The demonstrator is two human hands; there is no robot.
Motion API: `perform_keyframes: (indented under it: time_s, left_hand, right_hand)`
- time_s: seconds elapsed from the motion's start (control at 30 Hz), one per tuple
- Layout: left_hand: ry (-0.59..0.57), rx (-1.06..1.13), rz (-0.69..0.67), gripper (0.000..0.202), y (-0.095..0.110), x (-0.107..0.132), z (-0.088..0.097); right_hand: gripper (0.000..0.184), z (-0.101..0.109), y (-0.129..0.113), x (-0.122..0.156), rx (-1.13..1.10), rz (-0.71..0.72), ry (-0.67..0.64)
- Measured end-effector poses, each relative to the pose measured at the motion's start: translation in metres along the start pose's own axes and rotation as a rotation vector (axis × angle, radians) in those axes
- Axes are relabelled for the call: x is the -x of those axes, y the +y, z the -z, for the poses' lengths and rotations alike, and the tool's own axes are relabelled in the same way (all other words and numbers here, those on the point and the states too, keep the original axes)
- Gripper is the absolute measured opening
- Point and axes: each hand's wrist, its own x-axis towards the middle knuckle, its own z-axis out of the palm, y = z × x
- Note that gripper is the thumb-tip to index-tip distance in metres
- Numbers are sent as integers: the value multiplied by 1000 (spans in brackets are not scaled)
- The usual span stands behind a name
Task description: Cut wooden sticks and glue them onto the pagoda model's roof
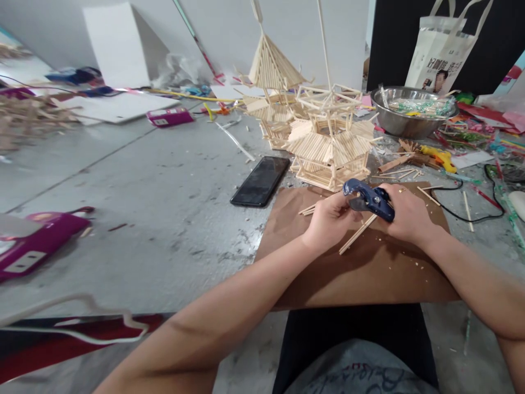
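Note:
My right hand (406, 214) is closed around a blue cutter (369, 197) above a brown cardboard sheet (328, 273). My left hand (330, 221) is pinched on a thin wooden stick (356, 236) that runs under the cutter's jaws. A few more sticks (307, 210) lie on the cardboard just left of my left hand. Right behind both hands stands a wooden stick pavilion model (328, 145) with tiered roofs.
A black phone (261, 181) lies left of the cardboard on the grey floor. A metal bowl (406, 112) and a yellow glue gun (438, 156) sit at the right, with a black cable (471, 216). A magenta box (36, 241) lies at the left.

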Motion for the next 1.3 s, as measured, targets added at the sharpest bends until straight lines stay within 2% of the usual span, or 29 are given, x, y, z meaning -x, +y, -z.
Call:
perform_keyframes:
  time_s: [0.53,1.3]
  left_hand:
    - [-24,0,15,11,4,-1,0]
    - [-39,31,62,7,4,-2,2]
  right_hand:
    - [47,0,0,0,33,-41,-57]
    - [34,0,-1,1,20,-100,-117]
